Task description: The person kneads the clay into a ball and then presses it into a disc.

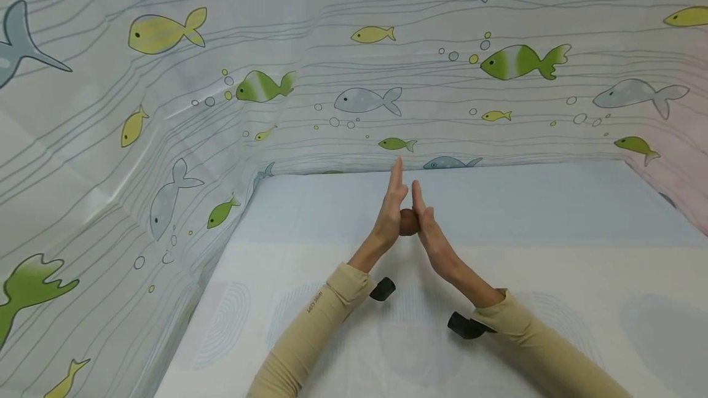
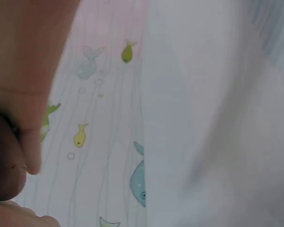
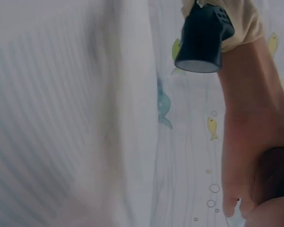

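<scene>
"Hands first: how does each one stand?"

"Left hand (image 1: 389, 212) is flat, its fingers straight and reaching away from the wrist. Right hand (image 1: 433, 235) faces it from the other side, fingers straight too. Neither curls round anything; the gap between them is narrow, about filled by the brown ball (image 1: 409, 222)."

"So the ball sits where, exactly?"

"Between the two palms, nearer the wrists than the fingertips are, and it looks pinned by both. Pale surface (image 1: 321, 210) lies beneath the hands, and the fish-printed curtain (image 1: 310, 118) rises beyond the fingertips. How high the hands are above the surface I cannot tell."

"Any tips for working it well like that?"

"Press evenly from both sides, since the squeeze alone seems to bear the ball. If one palm slides against the other, do it slowly and let the ball roll at mid-palm. Toward the wrists the gap widens, so it could drop out there."

"How hard would you press?"

"Lightly at first. I cannot tell whether it is firm or soft, and a soft one could flatten. Straight fingers are right: curled ones would block the roll."
</scene>
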Tool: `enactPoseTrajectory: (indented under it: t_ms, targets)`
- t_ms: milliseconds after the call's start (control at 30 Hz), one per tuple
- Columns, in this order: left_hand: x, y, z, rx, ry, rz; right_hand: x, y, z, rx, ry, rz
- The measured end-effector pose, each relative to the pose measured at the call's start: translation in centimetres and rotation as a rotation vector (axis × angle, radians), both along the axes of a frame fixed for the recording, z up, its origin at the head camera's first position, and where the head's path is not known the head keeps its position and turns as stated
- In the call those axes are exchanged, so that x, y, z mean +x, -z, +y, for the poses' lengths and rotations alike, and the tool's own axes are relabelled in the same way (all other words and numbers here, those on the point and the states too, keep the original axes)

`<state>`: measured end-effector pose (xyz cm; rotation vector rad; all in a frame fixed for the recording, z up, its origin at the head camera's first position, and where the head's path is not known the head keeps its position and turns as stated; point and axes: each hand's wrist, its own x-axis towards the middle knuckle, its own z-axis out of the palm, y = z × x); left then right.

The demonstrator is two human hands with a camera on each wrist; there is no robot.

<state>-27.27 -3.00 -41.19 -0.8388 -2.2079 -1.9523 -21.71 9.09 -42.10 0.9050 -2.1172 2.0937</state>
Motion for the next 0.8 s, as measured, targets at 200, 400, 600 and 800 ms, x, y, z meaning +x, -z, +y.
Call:
enactPoseTrajectory:
  t_ms: [200, 400, 600, 800]
  targets:
    - [0.5, 1.1, 0.2, -0.025, 0.002, -0.044, -0.5, -0.7, -0.1, -0.011, 0.06, 0.025]
    - [1.1, 1.3, 0.6, -0.019, 0.023, -0.065, -1.2, -0.7, 0.0, 0.003, 0.142, 0.038]
    - [2.2, 1.2, 1.0, -0.008, 0.049, -0.013, -2.4, -0.7, 0.5, -0.007, 0.191, 0.023]
    - [3.7, 0.8, 1.6, 0.008, 0.077, 0.026, -3.4, -0.4, 1.0, 0.002, 0.243, 0.005]
